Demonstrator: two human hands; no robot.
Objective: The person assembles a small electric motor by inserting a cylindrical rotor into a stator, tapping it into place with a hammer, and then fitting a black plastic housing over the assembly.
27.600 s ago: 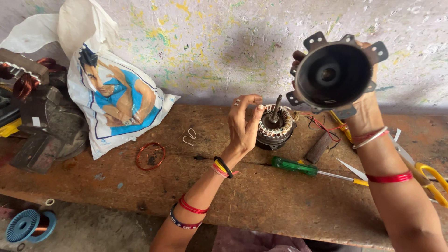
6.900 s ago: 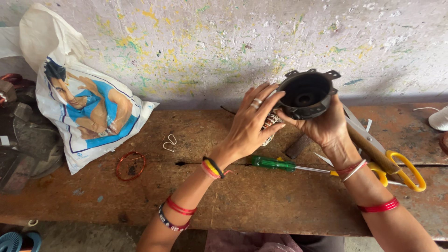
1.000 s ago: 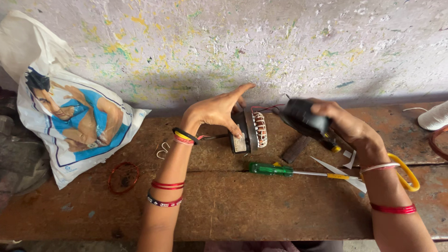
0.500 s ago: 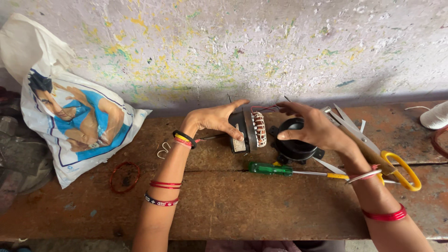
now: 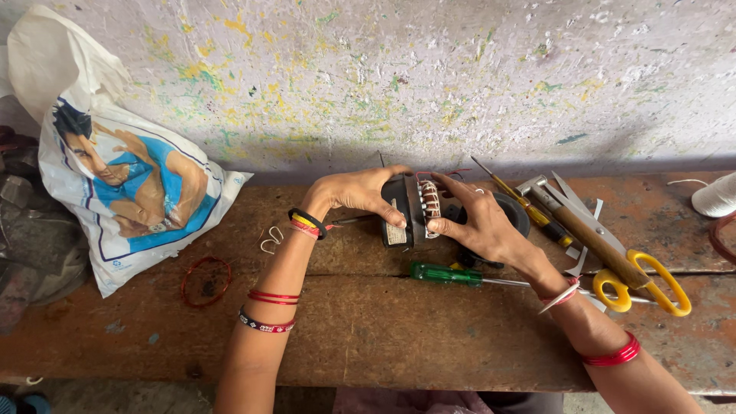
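Observation:
A small electric motor [image 5: 410, 205] lies on its side on the wooden bench [image 5: 383, 337], black housing to the left and copper windings showing at its right end. My left hand [image 5: 360, 192] grips the housing from the left and behind. My right hand [image 5: 479, 222] presses its fingers against the winding end, thumb under it. A black round end cover [image 5: 515, 213] sits just behind my right hand, mostly hidden by it.
A green-handled screwdriver [image 5: 452, 274] lies in front of the motor. Yellow-handled scissors [image 5: 640, 276], a wooden-handled hammer [image 5: 583, 230] and a second screwdriver [image 5: 529, 207] lie at right. A printed white bag [image 5: 123, 184] stands at left, with a red wire coil [image 5: 205, 280] and a wire hook [image 5: 270, 239].
My right hand has put the black cover down behind the motor and moved left onto the winding end. My left hand stays on the housing.

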